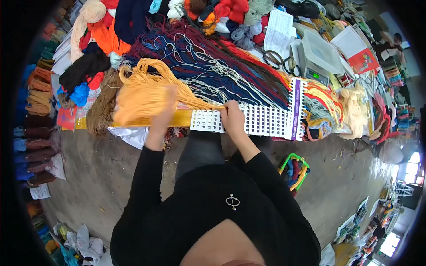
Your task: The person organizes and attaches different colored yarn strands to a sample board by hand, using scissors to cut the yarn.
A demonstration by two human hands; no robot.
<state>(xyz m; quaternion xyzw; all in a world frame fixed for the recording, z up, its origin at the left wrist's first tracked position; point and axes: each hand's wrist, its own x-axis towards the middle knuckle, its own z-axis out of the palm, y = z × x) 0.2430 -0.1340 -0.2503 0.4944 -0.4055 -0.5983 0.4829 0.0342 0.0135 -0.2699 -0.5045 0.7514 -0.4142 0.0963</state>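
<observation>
A bundle of light orange yarn [148, 95] lies at the table's front edge, its left part smeared by motion. My left hand [164, 111] is on this blurred part; its fingers are smeared. The yarn narrows toward my right hand [232, 116], whose fingers are pressed together at its end, over a white card with rows of holes [266, 120]. Dark blue, maroon and white strands [208, 66] spread behind the card. A purple-striped strip [296, 108] stands across the card's right end.
Scissors [290, 64], a scale with a clear tray [321, 53] and a printed sheet [278, 30] are at the back right. Brown yarn [104, 104] hangs at the left edge. A green-rimmed basket [294, 173] with yarn is below the table. Someone [391, 46] is at the far right.
</observation>
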